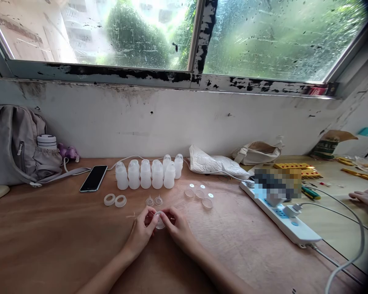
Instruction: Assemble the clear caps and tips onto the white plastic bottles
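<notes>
My left hand [144, 226] and my right hand [176, 225] meet near the middle of the table. Both pinch a translucent bottle ring [160, 225], partly covered by the fingers. Two clear silicone nipples [158, 201] stand just beyond it. To the left lie two white rings [120, 201]. Several frosted small bottles [145, 174] with domed caps stand upright in a cluster behind. Right of them, three clear round discs [207, 203] lie flat, each with a small white disc [210, 195] beside it.
A phone [93, 178] and grey backpack [15, 143] are at left. A white pouch [214, 163] lies by the wall. A power strip [282, 218] with cables slants across the right. At far right, another person's hand [366, 198] shows near yellow tools [360, 174].
</notes>
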`<state>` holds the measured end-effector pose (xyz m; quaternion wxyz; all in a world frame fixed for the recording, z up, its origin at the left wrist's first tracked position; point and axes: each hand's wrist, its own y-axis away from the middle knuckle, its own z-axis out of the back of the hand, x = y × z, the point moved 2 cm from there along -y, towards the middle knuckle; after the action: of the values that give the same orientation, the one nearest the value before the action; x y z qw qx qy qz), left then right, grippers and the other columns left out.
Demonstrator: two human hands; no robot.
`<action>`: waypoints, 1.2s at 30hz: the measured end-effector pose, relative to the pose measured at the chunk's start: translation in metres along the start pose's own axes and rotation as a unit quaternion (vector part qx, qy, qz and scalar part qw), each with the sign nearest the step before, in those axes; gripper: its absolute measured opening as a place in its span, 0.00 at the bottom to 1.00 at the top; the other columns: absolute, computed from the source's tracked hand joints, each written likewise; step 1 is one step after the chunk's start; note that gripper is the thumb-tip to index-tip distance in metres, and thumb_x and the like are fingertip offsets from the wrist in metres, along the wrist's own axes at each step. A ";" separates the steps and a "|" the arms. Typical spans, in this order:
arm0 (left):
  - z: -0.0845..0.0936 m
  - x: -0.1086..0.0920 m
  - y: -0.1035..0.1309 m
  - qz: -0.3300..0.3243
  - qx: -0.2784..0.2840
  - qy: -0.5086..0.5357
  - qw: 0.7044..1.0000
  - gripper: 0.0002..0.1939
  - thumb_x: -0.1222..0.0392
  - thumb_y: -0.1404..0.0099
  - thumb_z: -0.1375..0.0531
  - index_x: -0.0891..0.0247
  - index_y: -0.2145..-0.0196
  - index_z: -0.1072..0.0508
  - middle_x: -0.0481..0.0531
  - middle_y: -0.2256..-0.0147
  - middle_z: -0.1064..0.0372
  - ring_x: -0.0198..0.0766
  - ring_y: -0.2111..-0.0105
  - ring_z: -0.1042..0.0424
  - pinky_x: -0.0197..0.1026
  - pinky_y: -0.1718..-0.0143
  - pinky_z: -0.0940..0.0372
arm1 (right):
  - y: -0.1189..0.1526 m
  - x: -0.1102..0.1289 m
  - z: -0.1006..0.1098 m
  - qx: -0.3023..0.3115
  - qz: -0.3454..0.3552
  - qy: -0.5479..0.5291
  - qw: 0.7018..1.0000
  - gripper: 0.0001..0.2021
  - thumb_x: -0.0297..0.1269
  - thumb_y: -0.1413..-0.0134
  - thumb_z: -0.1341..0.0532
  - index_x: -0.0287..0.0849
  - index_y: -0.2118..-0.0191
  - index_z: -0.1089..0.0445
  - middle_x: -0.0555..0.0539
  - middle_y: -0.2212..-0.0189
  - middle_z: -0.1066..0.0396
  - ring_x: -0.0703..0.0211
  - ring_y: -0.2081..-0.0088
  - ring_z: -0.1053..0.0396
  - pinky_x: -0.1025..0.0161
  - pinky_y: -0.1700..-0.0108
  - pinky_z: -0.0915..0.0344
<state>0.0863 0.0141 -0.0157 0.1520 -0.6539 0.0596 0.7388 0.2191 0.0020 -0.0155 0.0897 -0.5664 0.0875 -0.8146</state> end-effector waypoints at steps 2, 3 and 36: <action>0.000 0.000 0.001 -0.001 0.005 -0.003 1.000 0.11 0.51 0.41 0.48 0.62 0.70 0.38 0.44 0.76 0.41 0.30 0.80 0.38 0.31 0.82 0.41 | 0.000 0.001 -0.001 -0.002 0.010 0.016 1.000 0.11 0.41 0.46 0.47 0.39 0.68 0.33 0.47 0.73 0.32 0.63 0.71 0.35 0.67 0.70 0.38; 0.000 0.000 0.001 -0.002 0.007 -0.005 1.000 0.11 0.51 0.41 0.48 0.62 0.70 0.39 0.44 0.76 0.41 0.30 0.80 0.38 0.31 0.82 0.41 | 0.000 0.000 -0.002 -0.003 0.015 0.024 1.000 0.11 0.40 0.46 0.47 0.39 0.68 0.33 0.48 0.73 0.32 0.63 0.72 0.35 0.67 0.70 0.38; 0.000 0.005 0.001 0.015 0.014 -0.036 0.999 0.12 0.51 0.42 0.47 0.62 0.73 0.42 0.40 0.83 0.44 0.28 0.85 0.41 0.30 0.85 0.46 | -0.002 0.005 0.000 0.005 -0.034 -0.048 0.998 0.10 0.39 0.54 0.41 0.38 0.79 0.37 0.54 0.83 0.40 0.68 0.79 0.43 0.70 0.76 0.44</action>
<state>0.0853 0.0136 -0.0208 0.1521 -0.6238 0.0748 0.7629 0.2171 0.0025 -0.0111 0.0687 -0.6069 0.0596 -0.7896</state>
